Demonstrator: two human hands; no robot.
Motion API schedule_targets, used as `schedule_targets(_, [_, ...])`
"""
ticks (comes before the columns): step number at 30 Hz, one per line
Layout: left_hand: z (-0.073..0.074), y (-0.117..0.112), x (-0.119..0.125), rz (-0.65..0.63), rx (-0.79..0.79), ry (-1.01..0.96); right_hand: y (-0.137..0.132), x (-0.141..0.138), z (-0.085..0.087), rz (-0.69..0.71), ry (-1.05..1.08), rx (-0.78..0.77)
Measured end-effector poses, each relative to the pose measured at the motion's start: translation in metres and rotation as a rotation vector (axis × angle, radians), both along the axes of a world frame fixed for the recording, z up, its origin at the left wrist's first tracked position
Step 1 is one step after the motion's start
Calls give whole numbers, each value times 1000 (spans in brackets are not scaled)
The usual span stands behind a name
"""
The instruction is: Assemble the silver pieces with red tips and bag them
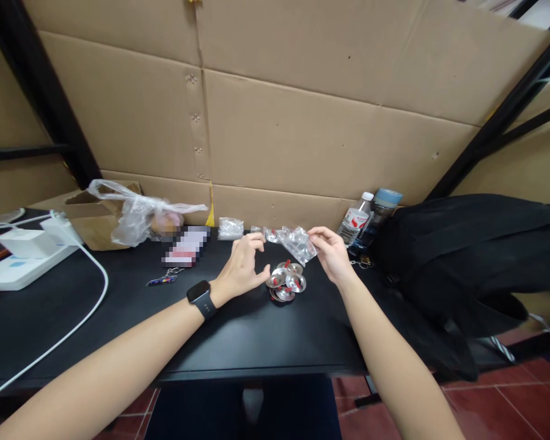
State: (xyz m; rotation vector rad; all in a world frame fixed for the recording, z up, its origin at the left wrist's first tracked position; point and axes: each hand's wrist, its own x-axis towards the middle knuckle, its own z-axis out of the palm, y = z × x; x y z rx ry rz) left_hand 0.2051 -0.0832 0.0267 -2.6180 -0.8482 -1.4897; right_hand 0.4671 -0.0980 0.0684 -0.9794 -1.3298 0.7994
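Note:
My right hand (330, 253) pinches the edge of a clear plastic bag (297, 244) above the black table. My left hand (244, 264), with a dark watch on its wrist, hovers left of the bag, thumb and fingers apart and nothing visible between them. Just below and between the hands lies a pile of round silvery metal discs (285, 282) with small red parts on them. Behind the hands, a small clear packet (271, 235) with something shiny and red in it rests by the cardboard wall.
At the back sits a clear plastic pack (231, 228). Leftward are a pixelated flat item (186, 246), a keychain (162, 280), a cardboard box (91, 220) with a plastic bag and a power strip (27, 263). Two bottles (355, 219) and a black backpack (467, 263) stand right.

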Motion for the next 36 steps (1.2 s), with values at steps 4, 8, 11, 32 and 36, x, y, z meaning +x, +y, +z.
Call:
schedule_targets(4, [8,-4,-2,-7,69,106,-3,-14,-5,64,-104,-23])
schedule_targets(8, [11,-5,-1,-144,75,345,-3,-22,-12,146,-140,-45])
schedule_targets(11, [8,-3,1,-151,105,368,-3,-25,-16,188,-147,-50])
schedule_targets(32, [7,3,2,-62,301,394,-2,-37,-24,100,46,-261])
schedule_targets(36, [9,16,-5,-15,276,363,5,-35,-24,18,37,-197])
